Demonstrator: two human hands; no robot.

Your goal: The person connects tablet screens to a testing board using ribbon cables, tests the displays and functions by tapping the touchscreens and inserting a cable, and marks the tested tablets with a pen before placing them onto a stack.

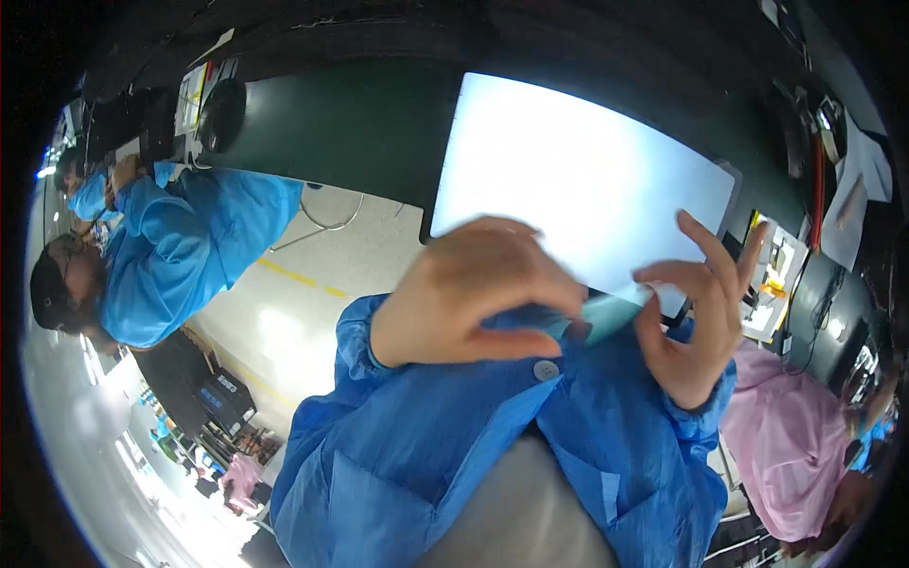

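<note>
One translucent teal film [615,312] could crease if we pull unevenly, our right hand [699,331] pinching its two-o'clock edge, though we cannot tell whether our left hand [464,295] grips.

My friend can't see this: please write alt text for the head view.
A right hand pinches a translucent greenish piece, the left hand near its other end, before a glowing white panel on a dark green table. One person in light blue is left, another in pink right.
</note>
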